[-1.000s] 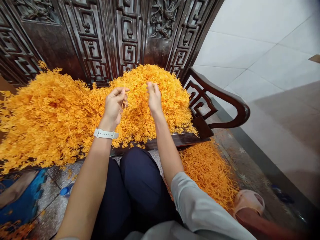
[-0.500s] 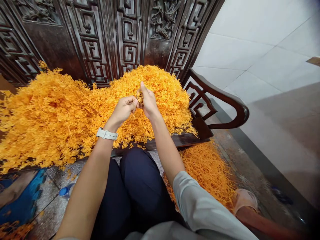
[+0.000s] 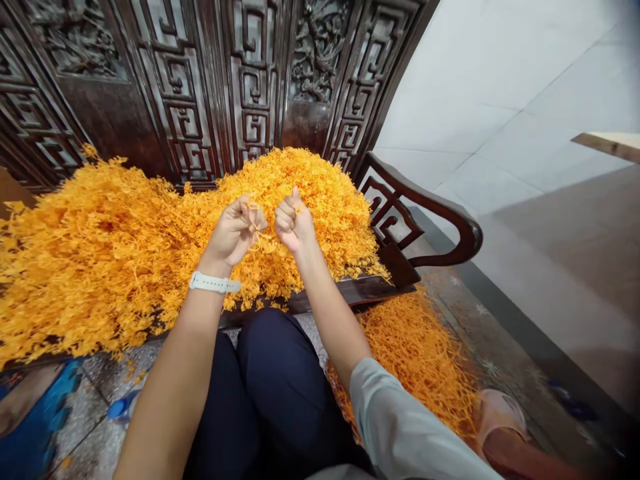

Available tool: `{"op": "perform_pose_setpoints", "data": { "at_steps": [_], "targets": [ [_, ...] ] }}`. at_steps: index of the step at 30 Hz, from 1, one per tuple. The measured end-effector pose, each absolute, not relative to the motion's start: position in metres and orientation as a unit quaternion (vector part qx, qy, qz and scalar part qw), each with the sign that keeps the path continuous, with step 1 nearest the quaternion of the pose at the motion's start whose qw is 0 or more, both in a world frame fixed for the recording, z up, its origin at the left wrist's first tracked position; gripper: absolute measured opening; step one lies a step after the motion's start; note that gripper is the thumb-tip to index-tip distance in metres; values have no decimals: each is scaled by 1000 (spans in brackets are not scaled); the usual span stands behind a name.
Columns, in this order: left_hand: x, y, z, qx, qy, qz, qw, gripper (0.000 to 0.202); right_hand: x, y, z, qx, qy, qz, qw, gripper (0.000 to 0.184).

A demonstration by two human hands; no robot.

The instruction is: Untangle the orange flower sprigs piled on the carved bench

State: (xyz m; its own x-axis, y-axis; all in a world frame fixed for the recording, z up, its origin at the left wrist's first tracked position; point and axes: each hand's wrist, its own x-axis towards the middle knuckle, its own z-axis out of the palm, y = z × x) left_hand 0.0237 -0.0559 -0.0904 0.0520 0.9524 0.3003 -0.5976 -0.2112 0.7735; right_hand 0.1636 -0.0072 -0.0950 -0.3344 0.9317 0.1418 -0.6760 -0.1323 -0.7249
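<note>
My left hand, with a pale watch strap on its wrist, is closed on an orange stringy sprig. Loose thin ends of the sprig hang from its fingertips toward the right. Just to the right, a small gap away, my right hand is curled into a fist with the thumb up. A small orange bit shows by that thumb; the rest of what it may hold is hidden. Both hands are above a large heap of frilly orange sprigs on a dark wooden bench.
Behind the heap rises a carved bench back, with a curved armrest at right. An orange stringy pile lies on the floor, beside a foot in a pink shoe. A blue-capped bottle and another bare foot are at lower left.
My hands were together around a small ring-like piece and are now apart. The left shows stringy orange ends, and the right has curled into a fist. The view has shifted slightly.
</note>
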Motion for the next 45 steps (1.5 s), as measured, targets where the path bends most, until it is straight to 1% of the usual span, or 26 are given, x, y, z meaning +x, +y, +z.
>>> {"op": "perform_pose_setpoints", "data": {
  "at_steps": [2,3,5,6,7,9,11,13,15,17,19,20,22,23,24,26,27,28,29,30,32,36,38,40,42,45],
  "targets": [
    [22,-54,-92,414,249,650,586,24,170,-4,-88,-198,-434,701,531,64],
    [21,-53,-93,410,278,645,582,23,174,2,-82,-229,-480,661,529,63],
    [20,-49,-96,386,324,648,571,22,185,22,-69,-313,-566,517,561,62],
    [20,-48,-96,366,338,657,566,21,191,35,-62,-359,-587,411,597,62],
    [19,-46,-97,344,346,669,560,21,198,48,-56,-399,-613,317,604,62],
    [17,-44,-96,301,348,694,554,19,210,67,-49,-462,-650,188,573,69],
    [15,-43,-95,266,325,715,559,15,216,69,-47,-468,-684,138,542,77],
    [12,-41,-92,215,273,740,576,13,216,52,-53,-430,-719,170,519,78],
    [11,-40,-90,144,209,762,596,24,209,29,-65,-378,-755,258,470,71],
    [11,-39,-88,83,160,775,605,36,199,9,-83,-332,-784,339,399,63],
    [10,-39,-87,63,133,784,603,39,188,0,-102,-292,-801,381,356,59],
    [10,-38,-87,65,127,787,601,37,183,-2,-110,-275,-805,391,351,55],
    [8,-39,-86,74,120,787,601,33,176,0,-121,-248,-806,396,364,48],
    [7,-40,-86,75,116,782,608,31,174,2,-123,-248,-805,386,377,48],
    [5,-42,-85,75,111,774,618,31,173,4,-124,-256,-805,368,389,51],
    [2,-46,-82,72,99,754,645,34,173,8,-124,-278,-815,317,398,66],
    [0,-48,-81,74,96,744,658,36,173,10,-123,-276,-828,294,388,74],
    [-2,-50,-79,78,96,734,668,38,173,12,-121,-267,-844,275,375,75],
    [-3,-52,-78,86,100,727,674,39,172,14,-120,-252,-859,261,362,70],
    [-5,-53,-77,96,106,723,676,40,172,15,-120,-238,-869,249,356,61],
    [-6,-53,-76,124,135,720,669,36,169,17,-118,-226,-864,236,382,50],
    [-4,-47,-81,214,237,742,589,18,165,15,-112,-233,-784,304,489,44],
    [-3,-43,-85,258,260,747,555,18,163,12,-108,-233,-746,337,525,44],
    [-1,-41,-89,297,269,743,536,28,162,9,-105,-231,-719,360,548,45],
    [0,-41,-93,345,286,733,512,44,162,8,-102,-238,-687,387,568,45],
    [5,-41,-99,431,330,703,459,81,164,8,-97,-268,-608,407,627,46]
  ]
}}
